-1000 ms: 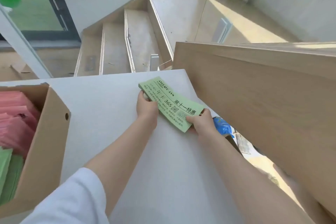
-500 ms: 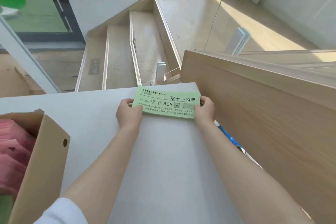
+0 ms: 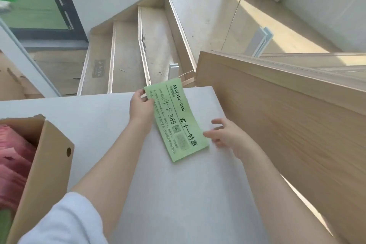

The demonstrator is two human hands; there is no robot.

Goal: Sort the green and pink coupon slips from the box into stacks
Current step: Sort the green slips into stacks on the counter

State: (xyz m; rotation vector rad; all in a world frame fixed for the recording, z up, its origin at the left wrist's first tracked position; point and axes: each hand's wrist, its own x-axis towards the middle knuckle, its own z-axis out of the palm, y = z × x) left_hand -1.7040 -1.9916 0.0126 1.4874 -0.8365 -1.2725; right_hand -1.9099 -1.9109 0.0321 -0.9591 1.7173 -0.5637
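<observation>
A stack of green coupon slips (image 3: 176,119) lies lengthwise on the white table (image 3: 178,194), its far end sticking out over the table's back edge. My left hand (image 3: 141,107) grips that far end between thumb and fingers. My right hand (image 3: 225,134) hovers just right of the stack's near end with fingers spread, blurred, holding nothing. At the left edge stands the cardboard box (image 3: 49,164) with pink slips (image 3: 13,156) inside; a bit of green shows at its bottom corner.
A tall wooden panel (image 3: 287,125) runs along the table's right side, close to my right hand. Beyond the table's far edge wooden stairs (image 3: 126,49) drop down towards a window.
The green stack has turned from crosswise to lengthwise on the table. My right hand has let go of its end and drawn off to the right; my left hand keeps its hold.
</observation>
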